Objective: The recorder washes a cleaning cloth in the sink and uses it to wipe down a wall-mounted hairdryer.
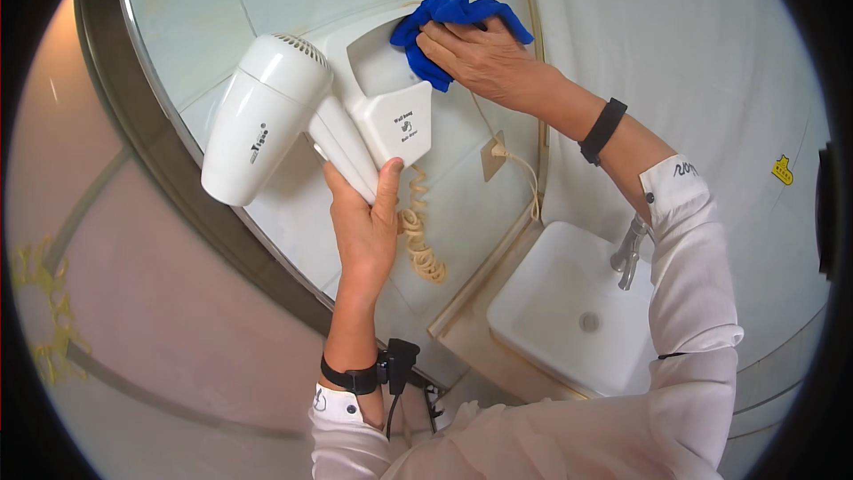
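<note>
My left hand point(365, 218) is closed around the handle of a white hair dryer point(271, 116), whose barrel points down to the left. Just right of the dryer is its white wall holder point(395, 120), fixed to the tiled wall, with a recessed upper part. My right hand point(484, 58) presses a bunched blue cloth point(462, 11) against the upper right part of the holder. Some of its fingers are bent over the cloth, and their tips are partly hidden in it. A coiled cream cord point(418, 244) hangs below the holder, beside my left hand.
A white basin point(569, 302) with a metal faucet point(629, 253) lies at lower right. A beige wall plate point(494, 156) with a plugged-in cord is above it. A dark metal-edged frame point(178, 138) runs diagonally along the left. A yellow sticker point(782, 171) is on the right wall.
</note>
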Motion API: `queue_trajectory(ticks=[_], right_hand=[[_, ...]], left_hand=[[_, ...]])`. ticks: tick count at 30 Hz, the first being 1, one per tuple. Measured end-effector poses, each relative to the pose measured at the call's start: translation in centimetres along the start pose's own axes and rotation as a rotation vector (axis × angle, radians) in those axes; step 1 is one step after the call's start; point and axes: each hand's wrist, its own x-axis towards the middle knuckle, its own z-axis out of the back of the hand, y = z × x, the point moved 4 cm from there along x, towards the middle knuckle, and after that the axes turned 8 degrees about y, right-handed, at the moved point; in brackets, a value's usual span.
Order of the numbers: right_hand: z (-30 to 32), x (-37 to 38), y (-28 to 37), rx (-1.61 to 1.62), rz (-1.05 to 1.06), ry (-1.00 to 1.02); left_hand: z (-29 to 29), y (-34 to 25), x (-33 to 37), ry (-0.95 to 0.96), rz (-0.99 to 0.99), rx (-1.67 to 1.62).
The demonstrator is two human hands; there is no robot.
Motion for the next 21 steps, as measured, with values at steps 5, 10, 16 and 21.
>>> queue_trajectory(ticks=[5,10,16,21], right_hand=[[-0.9,0.4,1.0,0.160,-0.135,-0.007],[-0.7,-1.1,1.6,0.492,-0.364,-0.139],[-1.5,-2.0,2.2,0.770,-0.602,-0.114],[-3.7,-4.3,4.5,1.569,-1.117,-0.057]], left_hand=[[0.1,0.1,0.3,0.033,-0.041,-0.043],[-0.1,0.5,0.3,0.059,-0.003,-0.077],[-0.1,0.2,0.9,0.024,-0.050,-0.116],[-0.6,2.5,0.4,0.114,0.002,-0.138]])
